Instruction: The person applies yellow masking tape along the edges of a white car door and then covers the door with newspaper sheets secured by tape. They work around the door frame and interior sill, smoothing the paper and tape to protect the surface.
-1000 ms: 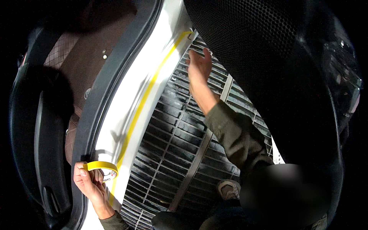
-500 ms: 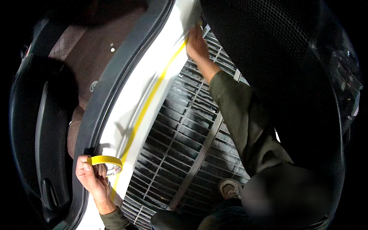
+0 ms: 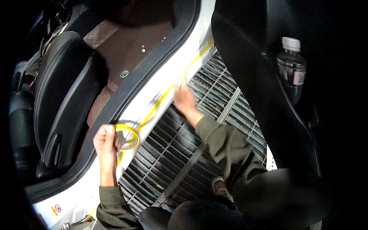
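My left hand [image 3: 106, 143] is closed on a roll of yellow tape [image 3: 132, 133], thumb and fingers pinching its rim. The roll hangs over the white door sill [image 3: 129, 102] of a car. A strip of yellow tape [image 3: 154, 109] runs along this sill, from its far end past the roll toward the near end. My right hand [image 3: 184, 99], slightly blurred, lies on the strip about midway along the sill. Its fingers look stretched out and point away from me; I see nothing held in them.
A dark seat [image 3: 57, 92] and brown quilted floor mat [image 3: 126, 46] lie inside the car at left. The open door [image 3: 245, 69] stands at right, a capped bottle [image 3: 292, 71] in its pocket. Below is metal floor grating [image 3: 184, 138]; my shoe [image 3: 219, 186] is on it.
My right hand has slid along the strip from the far end toward me. My left hand still grips the roll. The view has shifted, bringing the bottle and the sill's near end into sight.
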Tool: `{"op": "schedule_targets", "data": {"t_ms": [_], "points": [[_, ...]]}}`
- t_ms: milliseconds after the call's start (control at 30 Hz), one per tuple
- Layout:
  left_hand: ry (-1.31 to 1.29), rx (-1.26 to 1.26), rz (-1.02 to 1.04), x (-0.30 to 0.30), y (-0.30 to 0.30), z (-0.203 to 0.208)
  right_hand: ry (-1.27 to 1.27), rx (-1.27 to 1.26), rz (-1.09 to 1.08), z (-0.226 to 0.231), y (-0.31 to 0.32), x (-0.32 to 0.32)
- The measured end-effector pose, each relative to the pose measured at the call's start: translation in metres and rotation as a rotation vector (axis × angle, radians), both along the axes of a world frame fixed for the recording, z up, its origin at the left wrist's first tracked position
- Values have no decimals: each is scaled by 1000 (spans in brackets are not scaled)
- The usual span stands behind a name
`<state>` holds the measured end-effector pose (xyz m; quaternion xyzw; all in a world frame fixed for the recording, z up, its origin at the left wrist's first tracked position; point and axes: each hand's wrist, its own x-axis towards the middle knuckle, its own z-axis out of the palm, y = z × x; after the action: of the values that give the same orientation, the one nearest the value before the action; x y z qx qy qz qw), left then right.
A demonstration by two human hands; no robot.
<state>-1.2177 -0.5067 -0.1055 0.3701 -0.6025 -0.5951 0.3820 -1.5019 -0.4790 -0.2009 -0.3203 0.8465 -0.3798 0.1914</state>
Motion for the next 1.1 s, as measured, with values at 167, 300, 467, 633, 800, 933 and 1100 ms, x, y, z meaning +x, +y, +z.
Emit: {"op": "schedule_targets", "data": {"t_ms": [167,300,467,633,800,933,1100], "points": [[83,109,-32,91,82,33,-37,-79,304,10,42,107],[104,139,156,188,141,27,-51,-167,547,8,67,210],[238,219,407,280,208,6,-20,-198,792,9,89,319],[376,325,590,344,267,-14,-80,10,1227,24,104,382],[253,380,657,342,268,-43,-623,278,1621,24,118,419],[269,372,718,318,248,-53,-972,418,1633,52,130,417],[-190,-200,830,307,216,-95,-981,245,1564,71,124,386]]}}
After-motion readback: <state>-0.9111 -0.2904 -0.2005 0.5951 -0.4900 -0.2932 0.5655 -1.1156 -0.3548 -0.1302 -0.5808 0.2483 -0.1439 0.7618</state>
